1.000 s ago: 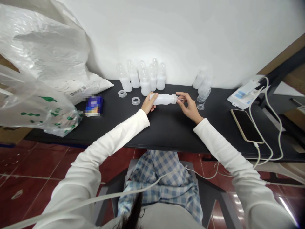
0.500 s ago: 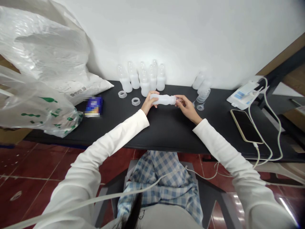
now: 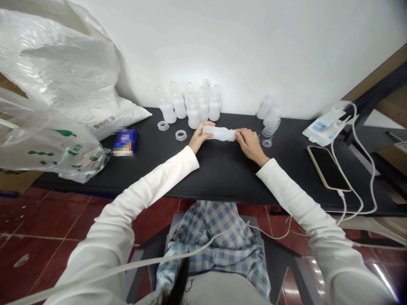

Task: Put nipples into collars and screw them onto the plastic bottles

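Observation:
A whitish baby bottle (image 3: 218, 132) lies sideways above the black table, its neck pointing right. My left hand (image 3: 200, 136) is wrapped round the bottle's base end. At the neck end, the fingers of my right hand (image 3: 249, 142) are closed on the collar; whether they also hold a nipple is hidden behind them. Just left of my left hand, a clear screw ring (image 3: 181, 135) lies flat, with a second ring (image 3: 163, 126) farther left. Beyond my right hand are a clear nipple (image 3: 267, 143) and a stack of clear caps (image 3: 271, 126).
Several capped bottles (image 3: 193, 114) stand along the wall. More bottle bodies (image 3: 265, 106) are at back right. At left are large plastic bags (image 3: 57, 67) and a blue packet (image 3: 125, 142). A phone (image 3: 329, 168) with a cable and a white power strip (image 3: 327, 125) lie at right.
The bottle has shifted slightly right and its neck end has dipped a little. My right hand's fingers have turned and closed over the neck end. The things on the table have stayed put.

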Demonstrator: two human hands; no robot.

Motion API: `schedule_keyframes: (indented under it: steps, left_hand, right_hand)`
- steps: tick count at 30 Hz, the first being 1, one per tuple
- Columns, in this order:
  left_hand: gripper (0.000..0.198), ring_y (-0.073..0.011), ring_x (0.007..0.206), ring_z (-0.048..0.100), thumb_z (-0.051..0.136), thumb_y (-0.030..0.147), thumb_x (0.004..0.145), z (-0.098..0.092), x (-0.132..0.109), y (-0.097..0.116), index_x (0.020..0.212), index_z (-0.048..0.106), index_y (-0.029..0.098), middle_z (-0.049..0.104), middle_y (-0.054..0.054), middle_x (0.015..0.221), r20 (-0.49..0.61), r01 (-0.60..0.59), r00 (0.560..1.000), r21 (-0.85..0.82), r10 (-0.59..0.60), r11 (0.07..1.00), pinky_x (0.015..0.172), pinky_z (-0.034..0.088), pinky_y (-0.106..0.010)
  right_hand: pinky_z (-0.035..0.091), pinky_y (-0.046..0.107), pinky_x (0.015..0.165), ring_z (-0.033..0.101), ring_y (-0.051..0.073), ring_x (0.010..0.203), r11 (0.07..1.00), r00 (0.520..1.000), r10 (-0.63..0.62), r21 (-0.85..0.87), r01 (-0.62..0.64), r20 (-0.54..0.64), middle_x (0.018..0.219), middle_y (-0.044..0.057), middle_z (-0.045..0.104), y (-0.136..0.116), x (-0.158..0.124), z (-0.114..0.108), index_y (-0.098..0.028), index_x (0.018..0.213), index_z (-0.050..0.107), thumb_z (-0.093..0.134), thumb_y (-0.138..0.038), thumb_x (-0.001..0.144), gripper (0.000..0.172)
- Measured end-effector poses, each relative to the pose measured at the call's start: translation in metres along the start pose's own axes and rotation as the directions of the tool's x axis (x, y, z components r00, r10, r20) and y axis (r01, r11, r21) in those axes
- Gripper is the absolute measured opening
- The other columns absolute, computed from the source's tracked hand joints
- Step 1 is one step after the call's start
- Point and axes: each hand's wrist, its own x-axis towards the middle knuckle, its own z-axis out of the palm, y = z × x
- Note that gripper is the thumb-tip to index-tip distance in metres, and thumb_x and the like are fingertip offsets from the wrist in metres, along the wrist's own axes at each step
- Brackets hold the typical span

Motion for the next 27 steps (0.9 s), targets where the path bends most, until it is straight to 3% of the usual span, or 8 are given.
schedule_keyframes:
  steps: [2,5,10,14,18,22,27]
  left_hand:
    - [0.048,-0.0233,0.113,0.059,0.067,0.034,0.065,0.000,0.000,0.000,0.110,0.055,0.022,0.062,-0.005,0.114,-0.017,0.052,0.998,-0.004,-0.052,0.999,0.093,0.050,-0.033]
    - [0.048,-0.0234,0.114,0.060,0.065,0.034,0.067,0.000,0.000,0.000,0.112,0.054,0.022,0.061,-0.006,0.115,-0.023,0.099,0.995,-0.037,-0.100,0.994,0.089,0.053,-0.032]
    - [0.046,-0.0225,0.112,0.060,0.064,0.031,0.068,-0.001,0.001,0.000,0.112,0.054,0.021,0.061,-0.006,0.116,-0.023,0.117,0.993,-0.077,-0.119,0.990,0.085,0.054,-0.030]
    - [0.044,-0.0226,0.110,0.060,0.061,0.029,0.066,-0.001,0.000,0.002,0.108,0.054,0.020,0.061,-0.006,0.111,-0.027,0.098,0.995,-0.087,-0.100,0.991,0.087,0.052,-0.032]
    - [0.042,-0.0230,0.110,0.061,0.058,0.027,0.063,-0.001,-0.001,0.004,0.104,0.055,0.021,0.064,-0.005,0.110,0.027,0.031,0.999,-0.058,-0.029,0.998,0.094,0.049,-0.034]
    - [0.035,-0.0258,0.118,0.058,0.061,0.023,0.059,-0.003,-0.002,0.003,0.093,0.058,0.021,0.065,-0.006,0.119,0.074,-0.039,0.996,-0.053,0.043,0.998,0.096,0.048,-0.036]
    - [0.034,-0.0264,0.122,0.057,0.066,0.021,0.056,-0.003,-0.002,0.001,0.089,0.060,0.021,0.065,-0.005,0.121,0.073,-0.056,0.995,-0.059,0.060,0.997,0.098,0.047,-0.036]
  right_hand:
    - [0.043,0.050,0.097,0.062,0.029,0.102,0.999,0.999,-0.050,0.001,0.050,0.006,0.127,0.011,0.068,0.001,-0.001,0.001,-0.027,0.136,0.056,0.049,-0.065,0.097,0.055]
    - [0.041,0.053,0.101,0.061,0.033,0.111,0.991,0.990,-0.129,-0.021,0.131,0.052,0.141,0.015,0.060,0.002,-0.002,0.001,-0.024,0.145,0.046,0.068,-0.054,0.089,0.067]
    - [0.040,0.053,0.101,0.064,0.032,0.109,0.993,0.991,-0.120,-0.009,0.121,0.059,0.127,0.013,0.068,0.001,0.000,-0.001,-0.025,0.129,0.055,0.064,-0.044,0.093,0.042]
    - [0.042,0.050,0.101,0.067,0.029,0.107,0.989,0.994,-0.083,0.129,0.073,0.076,0.120,0.009,0.071,-0.004,0.000,-0.004,-0.027,0.125,0.056,0.063,-0.056,0.092,0.044]
    - [0.047,0.042,0.091,0.067,0.024,0.093,0.977,0.997,-0.012,0.211,-0.005,0.076,0.099,0.004,0.074,-0.007,-0.001,-0.004,-0.026,0.101,0.063,0.056,-0.073,0.090,0.049]
    - [0.046,0.038,0.083,0.060,0.020,0.077,0.974,0.994,0.042,0.217,-0.063,0.102,0.076,0.001,0.068,-0.009,0.001,-0.004,-0.024,0.075,0.062,0.039,-0.085,0.089,0.067]
    - [0.047,0.039,0.089,0.061,0.021,0.081,0.949,0.975,0.129,0.264,-0.175,0.182,0.076,0.003,0.066,-0.005,0.001,0.002,-0.023,0.068,0.064,0.025,-0.083,0.094,0.076]
